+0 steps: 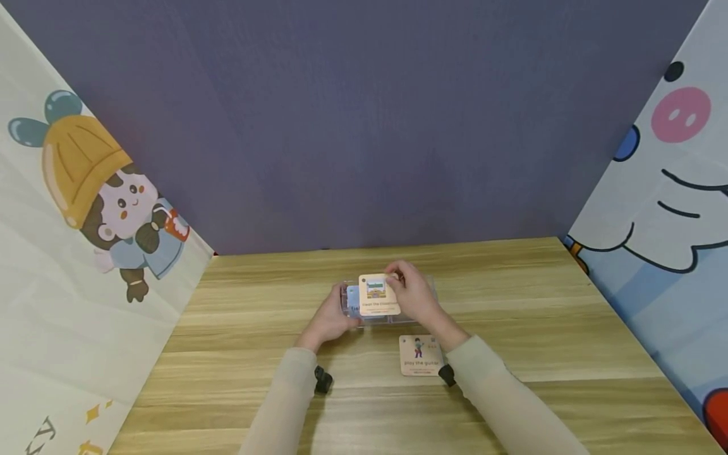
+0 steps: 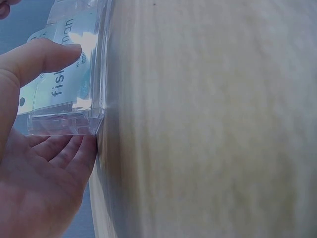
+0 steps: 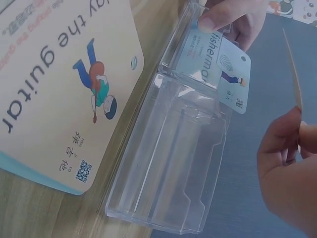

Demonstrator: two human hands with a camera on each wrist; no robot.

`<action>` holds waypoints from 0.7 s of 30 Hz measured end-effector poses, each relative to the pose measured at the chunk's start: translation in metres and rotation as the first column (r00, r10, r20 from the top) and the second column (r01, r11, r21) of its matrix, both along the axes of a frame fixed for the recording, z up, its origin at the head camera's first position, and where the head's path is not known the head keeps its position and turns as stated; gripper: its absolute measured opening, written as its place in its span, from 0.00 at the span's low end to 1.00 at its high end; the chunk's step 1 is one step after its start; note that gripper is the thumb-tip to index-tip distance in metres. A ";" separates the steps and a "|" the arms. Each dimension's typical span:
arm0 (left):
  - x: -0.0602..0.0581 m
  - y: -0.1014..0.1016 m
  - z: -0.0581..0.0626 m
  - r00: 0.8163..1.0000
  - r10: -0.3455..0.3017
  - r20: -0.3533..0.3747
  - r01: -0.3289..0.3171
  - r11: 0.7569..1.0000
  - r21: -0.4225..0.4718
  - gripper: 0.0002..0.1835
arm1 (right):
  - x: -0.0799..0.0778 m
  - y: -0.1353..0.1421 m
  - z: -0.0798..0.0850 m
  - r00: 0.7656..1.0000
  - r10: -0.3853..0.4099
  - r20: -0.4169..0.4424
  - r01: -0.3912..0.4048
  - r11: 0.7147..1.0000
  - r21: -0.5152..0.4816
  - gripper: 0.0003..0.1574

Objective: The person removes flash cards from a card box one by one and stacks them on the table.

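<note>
Gripping clear box [image 3: 163, 163] in left hand [image 1: 330, 316], pinching cream card [image 1: 375, 296] near far right corner in right hand [image 1: 418, 298]; probably light, stiff, slippery, best held by edges.

On the bench [image 1: 227, 354], box [image 3: 163, 163] lying lengthwise; in its left half — fisherman card [image 3: 200, 52]. At its left end, left hand [image 1: 330, 316]. Above it, in right hand [image 1: 418, 298], single card [image 1: 380, 304]. Before its right half, guitar card stack [image 1: 419, 356]. Behind the bench — panel [image 1: 364, 126]; printed sheets left [image 1: 34, 221] and right.
</note>
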State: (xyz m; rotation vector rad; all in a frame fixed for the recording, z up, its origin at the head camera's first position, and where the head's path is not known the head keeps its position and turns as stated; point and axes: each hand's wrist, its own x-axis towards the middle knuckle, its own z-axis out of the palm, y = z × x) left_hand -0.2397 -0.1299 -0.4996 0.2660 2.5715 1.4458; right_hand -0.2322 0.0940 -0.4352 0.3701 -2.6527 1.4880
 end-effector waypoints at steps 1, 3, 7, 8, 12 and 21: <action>0.000 0.000 0.000 1.000 0.001 -0.001 -0.001 1.000 -0.002 0.57 | 0.001 0.000 0.001 1.000 -0.001 -0.001 0.001 1.000 0.004 0.11; 0.000 0.000 0.001 1.000 0.001 -0.003 -0.001 1.000 -0.005 0.57 | 0.001 0.000 0.002 1.000 -0.001 -0.004 0.001 1.000 0.007 0.10; 0.001 -0.001 0.001 1.000 0.002 0.001 -0.002 1.000 -0.005 0.57 | 0.003 0.001 0.004 1.000 0.007 -0.009 -0.007 1.000 -0.006 0.10; 0.000 -0.001 0.001 1.000 0.002 0.002 -0.002 1.000 -0.004 0.56 | 0.003 0.002 0.004 1.000 0.010 -0.010 -0.010 1.000 -0.010 0.10; 0.001 -0.001 0.002 1.000 0.001 0.007 -0.001 1.000 -0.004 0.57 | 0.006 0.003 0.006 1.000 0.013 -0.009 -0.014 0.999 -0.030 0.09; 0.000 -0.001 0.001 1.000 -0.009 0.002 0.009 1.000 -0.009 0.57 | 0.007 0.006 0.008 1.000 -0.003 -0.003 0.003 0.999 -0.049 0.08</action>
